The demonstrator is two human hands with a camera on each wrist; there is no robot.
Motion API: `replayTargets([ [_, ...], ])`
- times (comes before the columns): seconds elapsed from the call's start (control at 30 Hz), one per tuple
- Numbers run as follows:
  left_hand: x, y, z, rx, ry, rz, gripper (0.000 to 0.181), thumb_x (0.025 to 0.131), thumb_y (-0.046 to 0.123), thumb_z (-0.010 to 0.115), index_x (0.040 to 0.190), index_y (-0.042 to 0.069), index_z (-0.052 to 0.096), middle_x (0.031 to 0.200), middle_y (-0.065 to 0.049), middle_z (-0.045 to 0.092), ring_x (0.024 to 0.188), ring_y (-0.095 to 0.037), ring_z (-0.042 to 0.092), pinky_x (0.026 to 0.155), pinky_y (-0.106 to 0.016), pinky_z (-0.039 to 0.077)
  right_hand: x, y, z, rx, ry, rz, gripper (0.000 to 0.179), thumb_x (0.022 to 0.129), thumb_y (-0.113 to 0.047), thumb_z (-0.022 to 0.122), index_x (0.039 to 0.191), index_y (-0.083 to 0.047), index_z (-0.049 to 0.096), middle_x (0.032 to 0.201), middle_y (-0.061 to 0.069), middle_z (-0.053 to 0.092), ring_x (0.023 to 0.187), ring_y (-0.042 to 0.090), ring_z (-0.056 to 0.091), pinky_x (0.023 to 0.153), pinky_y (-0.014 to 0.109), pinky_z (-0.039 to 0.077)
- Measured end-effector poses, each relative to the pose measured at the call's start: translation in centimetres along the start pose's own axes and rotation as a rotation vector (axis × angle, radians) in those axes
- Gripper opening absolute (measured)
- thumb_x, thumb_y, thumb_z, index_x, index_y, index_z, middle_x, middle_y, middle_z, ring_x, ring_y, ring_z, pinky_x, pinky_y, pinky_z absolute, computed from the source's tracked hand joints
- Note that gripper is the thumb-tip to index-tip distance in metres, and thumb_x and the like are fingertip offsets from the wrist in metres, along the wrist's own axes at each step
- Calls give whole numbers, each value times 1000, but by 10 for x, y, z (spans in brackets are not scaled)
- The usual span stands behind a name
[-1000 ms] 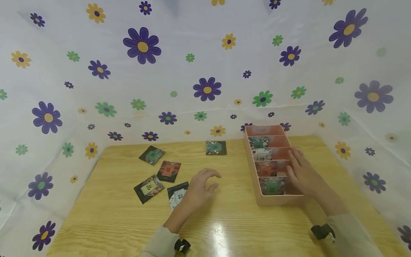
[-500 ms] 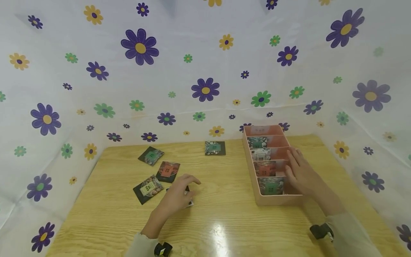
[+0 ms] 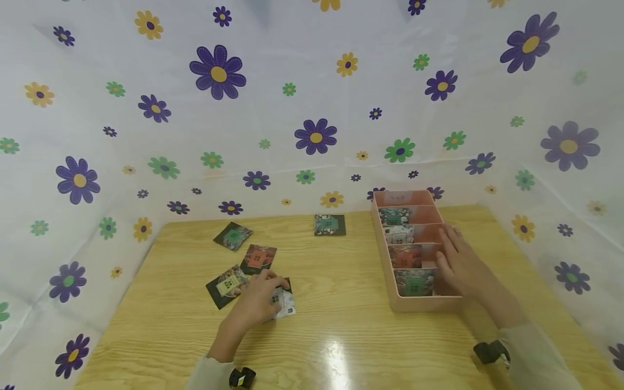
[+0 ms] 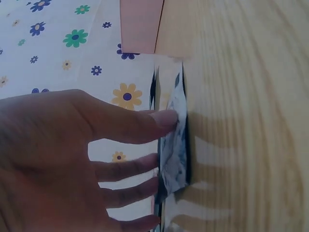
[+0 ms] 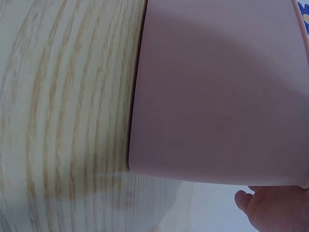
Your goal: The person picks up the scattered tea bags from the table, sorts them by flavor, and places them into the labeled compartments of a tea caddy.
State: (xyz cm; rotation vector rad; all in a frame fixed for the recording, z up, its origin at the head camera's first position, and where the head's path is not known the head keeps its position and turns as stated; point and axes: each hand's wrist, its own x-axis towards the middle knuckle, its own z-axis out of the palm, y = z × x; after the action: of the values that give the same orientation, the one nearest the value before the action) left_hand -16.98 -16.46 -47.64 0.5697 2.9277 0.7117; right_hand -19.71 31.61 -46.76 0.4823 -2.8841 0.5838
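Note:
In the head view my left hand (image 3: pixel 258 300) is on a white floral sachet (image 3: pixel 287 303) at the left of the wooden table. In the left wrist view the thumb lies on its face and the fingers are at its far edge; the palm hides part of it in the head view. My right hand (image 3: pixel 465 271) rests on the right rim of a pink divided box (image 3: pixel 429 304), fingers fairly straight. The right wrist view shows mostly the box's outer wall (image 5: pixel 217 96). Red (image 3: pixel 406 257), green (image 3: pixel 414 283) and white (image 3: pixel 400 235) sachets stand in the box's compartments.
Left of centre lie a yellow-label sachet (image 3: pixel 226 286), a red-label sachet (image 3: pixel 258 259) and a green-label sachet (image 3: pixel 233 236). Another teal-label sachet (image 3: pixel 330 225) lies near the back edge. A flowered cloth (image 3: pixel 273 135) surrounds the wooden table (image 3: pixel 341 287).
My left hand has moved left and come down onto the white sachet, its fingers closing in on it. The right hand stays on the box rim.

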Motion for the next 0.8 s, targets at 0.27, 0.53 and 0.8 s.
replayTargets([
  [0.27, 5, -7, -1, -68, -16, -5, 40, 76, 2, 90, 105, 19, 69, 112, -6, 52, 97, -29, 51, 79, -53, 45, -1, 3, 2, 3, 1, -5, 62, 109, -21, 38, 154, 18, 19, 163, 36, 11, 151, 53, 6, 123, 58, 9],
  [0.53, 16, -11, -2, -197, 34, -8, 40, 73, -4, 90, 104, 15, 73, 114, -7, 53, 98, -28, 57, 80, -43, 51, -1, 2, 0, 7, -7, 11, 63, 108, -19, 39, 155, 17, 19, 163, 36, 11, 151, 54, 7, 123, 58, 9],
  [0.8, 19, -12, 1, -254, 78, -17, 38, 78, -4, 86, 108, 17, 75, 119, -8, 64, 118, -37, 60, 96, -55, 51, 1, -1, -1, 19, -22, 21, 62, 108, -19, 40, 155, 16, 19, 165, 34, 9, 151, 53, 7, 122, 60, 11],
])
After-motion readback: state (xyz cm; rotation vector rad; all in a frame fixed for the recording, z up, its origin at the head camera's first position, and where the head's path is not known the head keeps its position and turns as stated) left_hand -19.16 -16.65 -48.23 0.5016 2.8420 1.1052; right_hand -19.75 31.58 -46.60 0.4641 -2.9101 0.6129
